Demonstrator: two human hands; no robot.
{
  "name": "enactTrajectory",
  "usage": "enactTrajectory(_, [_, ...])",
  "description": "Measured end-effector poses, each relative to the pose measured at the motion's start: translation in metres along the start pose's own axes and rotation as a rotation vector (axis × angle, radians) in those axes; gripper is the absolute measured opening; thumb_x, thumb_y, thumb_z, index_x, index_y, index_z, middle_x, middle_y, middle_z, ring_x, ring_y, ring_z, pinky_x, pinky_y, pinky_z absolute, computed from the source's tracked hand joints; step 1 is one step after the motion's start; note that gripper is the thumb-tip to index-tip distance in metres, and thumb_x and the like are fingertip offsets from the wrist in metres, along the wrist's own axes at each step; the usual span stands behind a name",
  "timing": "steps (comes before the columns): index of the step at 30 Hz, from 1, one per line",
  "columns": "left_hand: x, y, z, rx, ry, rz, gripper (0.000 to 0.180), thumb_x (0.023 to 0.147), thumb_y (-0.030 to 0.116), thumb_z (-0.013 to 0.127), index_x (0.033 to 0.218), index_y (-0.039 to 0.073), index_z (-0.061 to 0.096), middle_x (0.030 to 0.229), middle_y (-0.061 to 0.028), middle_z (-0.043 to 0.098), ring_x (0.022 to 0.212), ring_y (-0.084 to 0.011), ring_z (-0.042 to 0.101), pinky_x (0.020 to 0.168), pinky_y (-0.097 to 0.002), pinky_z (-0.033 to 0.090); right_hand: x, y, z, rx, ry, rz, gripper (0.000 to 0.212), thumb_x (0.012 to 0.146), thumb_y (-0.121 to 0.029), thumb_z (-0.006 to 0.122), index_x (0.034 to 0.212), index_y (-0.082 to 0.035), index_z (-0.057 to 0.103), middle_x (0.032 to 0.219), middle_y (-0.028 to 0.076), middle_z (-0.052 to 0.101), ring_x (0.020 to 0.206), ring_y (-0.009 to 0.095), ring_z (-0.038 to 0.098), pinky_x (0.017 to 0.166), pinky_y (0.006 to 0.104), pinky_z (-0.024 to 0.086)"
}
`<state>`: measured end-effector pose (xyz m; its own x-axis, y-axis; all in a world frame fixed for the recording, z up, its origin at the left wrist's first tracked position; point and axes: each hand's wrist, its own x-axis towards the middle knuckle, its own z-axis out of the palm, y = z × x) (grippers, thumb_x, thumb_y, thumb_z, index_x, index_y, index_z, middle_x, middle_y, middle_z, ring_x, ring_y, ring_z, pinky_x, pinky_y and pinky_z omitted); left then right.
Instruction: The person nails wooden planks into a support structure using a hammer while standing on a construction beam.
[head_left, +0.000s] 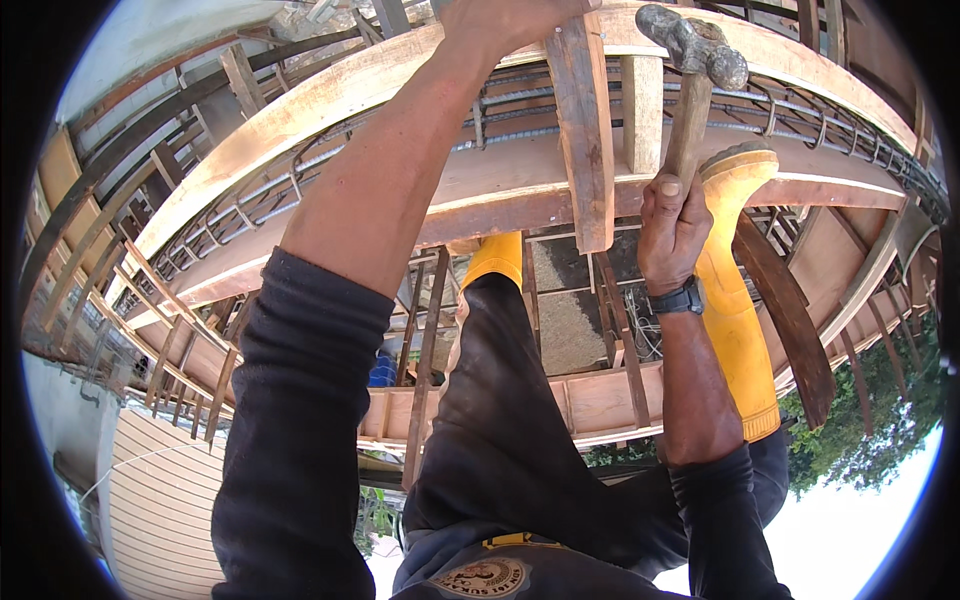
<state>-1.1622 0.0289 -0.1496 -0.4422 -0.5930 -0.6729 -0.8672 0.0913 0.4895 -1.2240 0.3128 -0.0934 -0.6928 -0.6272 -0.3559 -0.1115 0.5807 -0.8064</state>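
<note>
My right hand [674, 228], with a dark watch on its wrist, is closed round the wooden handle of a hammer [692, 115]. The worn metal head points up, beyond the fist. At the upper edge of the view, my left hand [510, 22] is closed over the top end of a short wooden batten [583, 135]; the picture edge cuts off part of its fingers. This batten crosses the long curved formwork beam [500, 212] and overlaps its near side. A paler wood block [641, 112] stands just right of it.
Steel reinforcing bars [300, 178] with stirrups run inside the curved wooden formwork. My yellow boots [735, 310] rest on or beside its timbers. Through gaps between struts [428, 350] a lower level shows. A dark plank [785, 320] slants at the right; trees [860, 430] stand beyond.
</note>
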Motion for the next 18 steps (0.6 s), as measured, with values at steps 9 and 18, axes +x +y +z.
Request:
enactTrajectory(9, [-0.003, 0.001, -0.008, -0.116, -0.045, 0.053, 0.081, 0.085, 0.070, 0.056, 0.132, 0.005, 0.065, 0.127, -0.0228, 0.067, 0.126, -0.0383, 0.059, 0.108, -0.0445, 0.042, 0.003, 0.010, 0.000, -0.222, -0.046, -0.010, 0.047, 0.103, -0.044, 0.057, 0.100, 0.003, 0.059, 0.066, 0.012, 0.058, 0.056, 0.022, 0.057, 0.055, 0.0358, 0.047])
enactTrajectory(18, [0.033, -0.027, 0.002, -0.178, -0.085, 0.064, 0.088, 0.074, 0.072, 0.065, 0.113, -0.007, 0.071, 0.114, -0.0302, 0.070, 0.115, -0.0404, 0.066, 0.098, -0.0431, 0.050, 0.009, 0.006, -0.002, -0.292, -0.098, -0.013, 0.045, 0.102, -0.043, 0.059, 0.097, 0.002, 0.056, 0.063, 0.008, 0.052, 0.056, 0.017, 0.051, 0.053, 0.0336, 0.041])
